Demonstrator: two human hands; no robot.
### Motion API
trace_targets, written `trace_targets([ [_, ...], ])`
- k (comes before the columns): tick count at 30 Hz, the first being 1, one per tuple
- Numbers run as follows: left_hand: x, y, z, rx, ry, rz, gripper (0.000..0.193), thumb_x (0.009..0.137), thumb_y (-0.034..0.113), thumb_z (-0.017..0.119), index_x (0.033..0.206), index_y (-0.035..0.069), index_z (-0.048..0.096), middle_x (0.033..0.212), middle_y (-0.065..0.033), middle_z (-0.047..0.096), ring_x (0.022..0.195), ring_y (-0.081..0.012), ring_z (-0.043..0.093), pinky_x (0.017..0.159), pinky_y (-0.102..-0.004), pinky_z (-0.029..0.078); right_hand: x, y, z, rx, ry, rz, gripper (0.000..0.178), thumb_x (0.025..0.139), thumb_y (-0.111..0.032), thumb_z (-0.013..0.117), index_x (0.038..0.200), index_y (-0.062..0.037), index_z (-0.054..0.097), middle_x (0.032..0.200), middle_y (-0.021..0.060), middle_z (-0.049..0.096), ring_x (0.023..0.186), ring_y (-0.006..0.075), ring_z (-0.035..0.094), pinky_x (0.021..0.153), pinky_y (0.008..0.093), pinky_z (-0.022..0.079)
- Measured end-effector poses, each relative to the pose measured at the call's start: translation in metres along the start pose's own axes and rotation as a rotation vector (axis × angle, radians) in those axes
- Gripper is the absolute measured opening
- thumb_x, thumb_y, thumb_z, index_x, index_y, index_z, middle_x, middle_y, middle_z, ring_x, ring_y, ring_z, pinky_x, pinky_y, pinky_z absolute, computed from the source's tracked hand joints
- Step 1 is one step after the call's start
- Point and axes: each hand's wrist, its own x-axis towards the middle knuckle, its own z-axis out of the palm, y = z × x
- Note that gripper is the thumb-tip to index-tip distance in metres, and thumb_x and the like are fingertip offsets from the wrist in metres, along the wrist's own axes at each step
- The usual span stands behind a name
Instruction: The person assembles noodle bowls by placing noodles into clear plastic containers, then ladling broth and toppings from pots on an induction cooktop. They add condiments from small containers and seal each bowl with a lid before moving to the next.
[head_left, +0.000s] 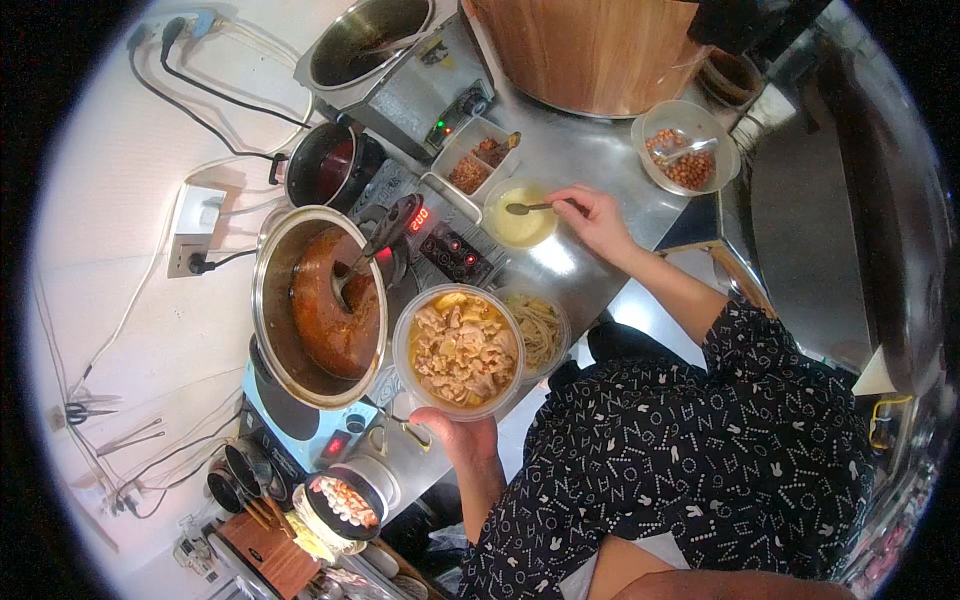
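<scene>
My left hand (458,436) grips the lower rim of a round clear plastic bowl (401,345) filled with cooked meat slices (462,350) in broth. My right hand (592,216) pinches a small dark spoon (530,208). The spoon's tip is over or in a tub of pale yellow paste (520,225); I cannot tell if it touches the paste. Beside the meat bowl, partly hidden by it, stands another clear bowl of pale strips (541,335). To its left a large steel pot (262,300) holds red-brown soup (325,310) with a black-handled ladle (392,228) in it.
A divided condiment box (470,172), a bowl of nuts with a spoon (688,155) and a big wooden barrel (585,55) stand on the steel counter. Cookers (455,255) and pots (322,170) line the wall. Power cords (215,85) hang there.
</scene>
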Motion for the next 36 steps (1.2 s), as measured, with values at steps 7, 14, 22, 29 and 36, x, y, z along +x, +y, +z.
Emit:
trace_targets([
  [7, -0.008, -0.001, -0.003, -0.011, 0.031, -0.007, 0.101, 0.074, 0.08, 0.039, 0.149, 0.015, 0.02, 0.151, -0.0073, 0.028, 0.137, -0.0288, 0.03, 0.111, -0.0523, 0.027, -0.007, 0.002, 0.014, 0.003, -0.106, 0.179, 0.016, 0.091, -0.013, 0.06, 0.1, -0.0028, 0.068, 0.085, 0.0011, 0.063, 0.069, 0.0083, 0.054, 0.065, 0.0207, 0.043],
  [14, -0.01, -0.002, -0.007, -0.017, 0.093, -0.012, 0.102, 0.073, 0.08, 0.042, 0.149, 0.015, 0.02, 0.151, -0.0074, 0.028, 0.137, -0.0293, 0.03, 0.111, -0.0533, 0.027, -0.01, 0.017, 0.009, 0.421, -0.022, 0.45, 0.017, 0.092, -0.016, 0.059, 0.097, -0.0031, 0.069, 0.073, -0.0005, 0.063, 0.052, 0.0048, 0.045, 0.048, 0.0194, 0.035],
  [22, 0.005, -0.012, -0.008, -0.005, 0.02, -0.023, 0.101, 0.074, 0.079, 0.04, 0.149, 0.015, 0.02, 0.152, -0.0083, 0.026, 0.138, -0.0294, 0.029, 0.112, -0.0505, 0.026, 0.0, -0.021, -0.025, 0.792, -0.023, 0.673, 0.02, 0.093, -0.019, 0.058, 0.102, -0.0035, 0.067, 0.075, -0.0003, 0.062, 0.043, 0.0031, 0.036, 0.038, 0.0193, 0.024],
  [29, 0.03, -0.029, 0.001, -0.063, -0.128, -0.048, 0.096, 0.079, 0.076, 0.035, 0.149, 0.011, 0.019, 0.152, -0.0081, 0.027, 0.138, -0.0276, 0.029, 0.113, -0.0472, 0.026, -0.013, -0.125, -0.035, 0.593, -0.211, 0.417, 0.021, 0.094, -0.021, 0.057, 0.106, -0.0064, 0.067, 0.076, -0.0013, 0.061, 0.046, 0.001, 0.035, 0.043, 0.0161, 0.023],
  [36, 0.037, -0.033, 0.01, -0.156, -0.157, -0.031, 0.099, 0.078, 0.071, 0.046, 0.147, 0.005, 0.019, 0.15, -0.0113, 0.029, 0.137, -0.0277, 0.03, 0.114, -0.0455, 0.025, -0.02, -0.155, -0.035, 0.016, -0.195, -0.403, 0.014, 0.084, 0.0, 0.061, 0.095, 0.0002, 0.069, 0.078, 0.0077, 0.061, 0.067, 0.0141, 0.056, 0.059, 0.0244, 0.043],
])
